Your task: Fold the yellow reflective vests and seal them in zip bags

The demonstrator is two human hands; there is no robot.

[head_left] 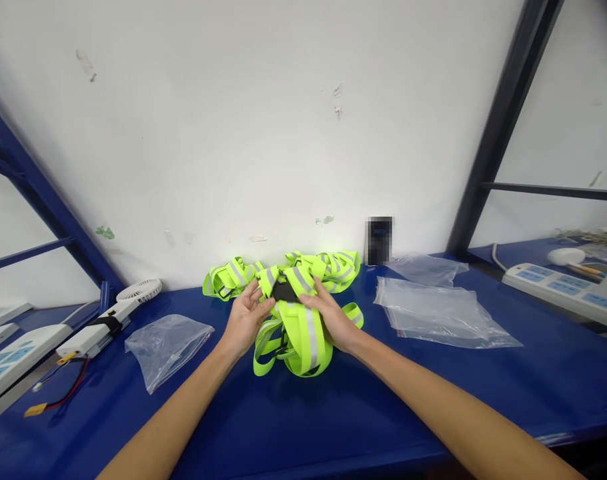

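Between my two hands is a neon yellow reflective vest (311, 333) made of straps with silver stripes and a black patch. My left hand (246, 317) grips its left side, thumb and fingers closed on a strap. On the opposite side my right hand (332, 315) holds it, with the thumb on top and the other fingers partly hidden behind the straps. Loops of strap hang down in front onto the blue table. Behind it, against the wall, lie two more bundles of the same straps, one at the left (228, 279) and one at the right (341, 267).
Clear plastic bags lie left (168, 343) and right (438, 313) on the blue table (303, 433). A dark box (379, 240), blurred out, stands by the wall. At left are a white fan (139, 291), a wired battery pack and a power strip (18, 360); another strip (563, 287) is at right.
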